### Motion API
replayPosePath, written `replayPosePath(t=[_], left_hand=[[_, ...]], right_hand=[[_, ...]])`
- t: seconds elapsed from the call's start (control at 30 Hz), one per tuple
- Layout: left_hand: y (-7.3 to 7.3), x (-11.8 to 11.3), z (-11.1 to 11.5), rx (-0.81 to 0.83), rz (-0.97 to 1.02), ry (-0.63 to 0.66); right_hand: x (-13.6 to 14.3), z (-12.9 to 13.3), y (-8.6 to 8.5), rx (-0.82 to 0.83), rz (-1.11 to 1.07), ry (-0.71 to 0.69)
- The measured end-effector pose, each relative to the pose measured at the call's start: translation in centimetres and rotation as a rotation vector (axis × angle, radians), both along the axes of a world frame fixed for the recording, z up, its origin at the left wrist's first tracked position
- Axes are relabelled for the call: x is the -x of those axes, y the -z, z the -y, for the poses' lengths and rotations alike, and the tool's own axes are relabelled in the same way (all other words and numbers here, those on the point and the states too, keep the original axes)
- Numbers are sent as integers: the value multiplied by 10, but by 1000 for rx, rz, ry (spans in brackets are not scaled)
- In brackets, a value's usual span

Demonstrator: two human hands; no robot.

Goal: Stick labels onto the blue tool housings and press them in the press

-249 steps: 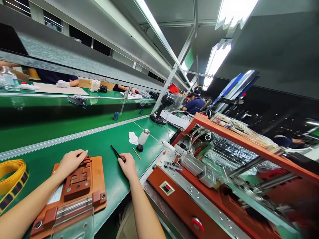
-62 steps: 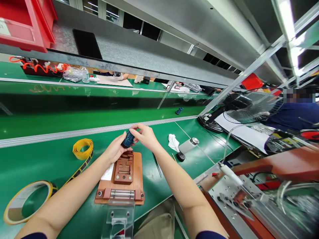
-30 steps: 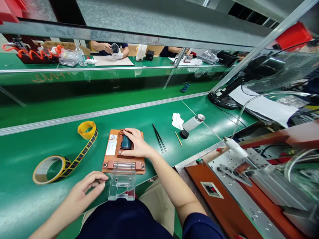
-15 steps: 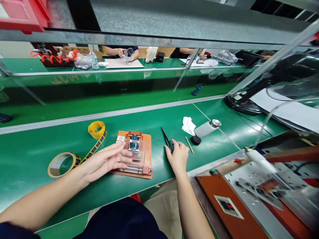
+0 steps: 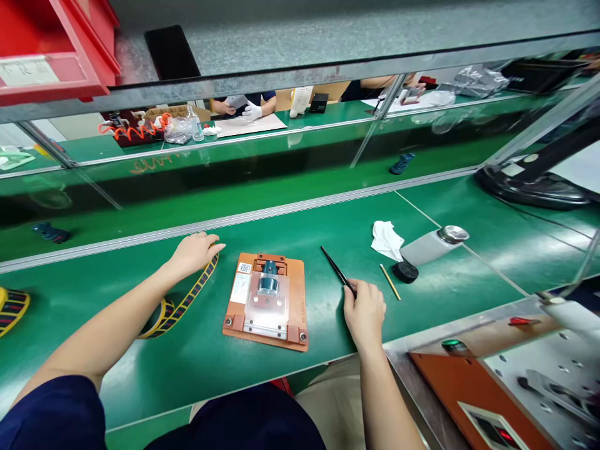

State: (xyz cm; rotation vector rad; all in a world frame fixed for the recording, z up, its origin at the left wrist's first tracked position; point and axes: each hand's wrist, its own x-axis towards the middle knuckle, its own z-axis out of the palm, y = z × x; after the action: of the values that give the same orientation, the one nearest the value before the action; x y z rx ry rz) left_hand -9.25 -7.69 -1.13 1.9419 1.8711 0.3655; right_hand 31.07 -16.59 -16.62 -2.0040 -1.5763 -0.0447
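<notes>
My left hand (image 5: 194, 253) is over the coiled end of a yellow-edged tape strip (image 5: 194, 295) printed with dark rectangles, its fingers bent around it; the coil is hidden underneath. The strip runs down to its roll (image 5: 157, 319), partly behind my forearm. My right hand (image 5: 366, 312) grips black tweezers (image 5: 336, 267), their tips pointing away to the upper left. Between the hands lies an orange-brown fixture (image 5: 295, 300) with a hinged clear plate (image 5: 267, 306) lying over it. A dark blue, glossy part (image 5: 269, 281) sits in the fixture.
Right of the tweezers are a thin yellow stick (image 5: 390, 281), a white tissue (image 5: 387, 239), a pale bottle (image 5: 429, 248) and a black cap (image 5: 405, 271). A machine (image 5: 445, 400) borders the bench at right. Another tape roll (image 5: 12, 309) is far left. A metal shelf (image 5: 304, 37) spans above.
My left hand has left the fixture's clear plate and moved to the tape's coiled end. The right hand still has the tweezers. The view has shifted left.
</notes>
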Motion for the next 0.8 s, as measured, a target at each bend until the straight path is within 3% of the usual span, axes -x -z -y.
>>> replayPosePath(t=[0.1, 0.23, 0.37, 0.47, 0.53, 0.63, 0.8], left_hand=[[9, 4, -17, 24, -24, 17], [11, 17, -14, -23, 86, -16], [10, 38, 16, -59, 314, -50], [11, 43, 42, -91, 566, -133], [11, 41, 56, -122, 695, -234], [7, 33, 73, -178, 702, -347], [0, 21, 94, -168, 736, -321]], right_hand=[[-2, 0, 1, -11, -82, 6], [-8, -2, -4, -92, -368, 0], [0, -6, -30, -224, -1136, -25], [28, -13, -65, -182, -1604, -200], [56, -18, -88, -133, -1689, -319], [106, -26, -116, -39, -1643, -486], [177, -39, -139, 140, -1542, -737]])
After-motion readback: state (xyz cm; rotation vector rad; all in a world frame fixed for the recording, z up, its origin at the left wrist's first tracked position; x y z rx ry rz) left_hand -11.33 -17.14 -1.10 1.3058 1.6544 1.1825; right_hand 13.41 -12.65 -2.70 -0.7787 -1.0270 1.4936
